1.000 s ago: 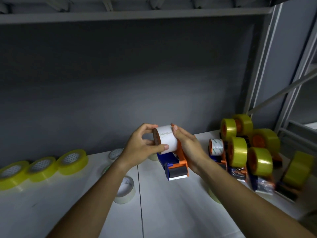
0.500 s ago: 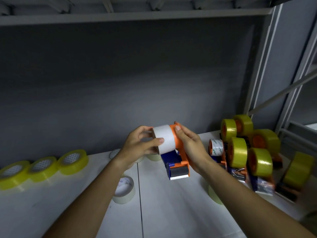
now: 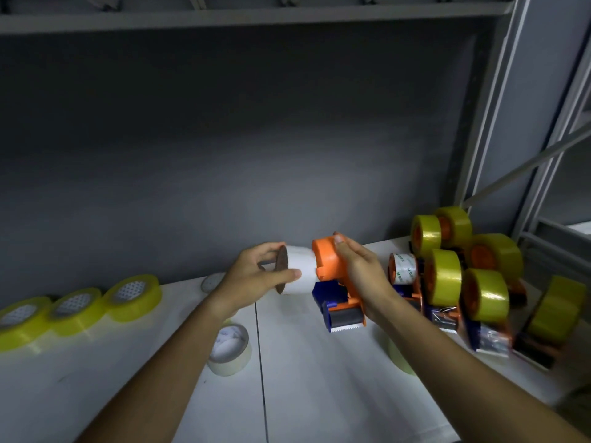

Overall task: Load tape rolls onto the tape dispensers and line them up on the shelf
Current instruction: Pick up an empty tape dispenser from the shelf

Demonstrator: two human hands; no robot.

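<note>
A white shelf (image 3: 319, 378) is seen across the lower frame; yellow tape rolls (image 3: 76, 311) lie at left, a whitish roll (image 3: 228, 350) at lower centre, loaded dispensers (image 3: 463, 282) at right.

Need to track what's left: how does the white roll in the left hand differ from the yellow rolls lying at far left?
The white roll is opaque, held on its side by the left hand against the orange dispenser. The yellow rolls are translucent and lie flat, loose on the shelf, untouched. None is fully mounted.

Dim overall; soft pool of light on grey back wall (image 3: 287, 174) and white shelf surface (image 3: 319, 378). Corners darken. Wide-angle bending at grey metal uprights (image 3: 499, 107). Glare on loaded yellow glossy tape rolls (image 3: 447, 276). Edges slightly blurred.
</note>
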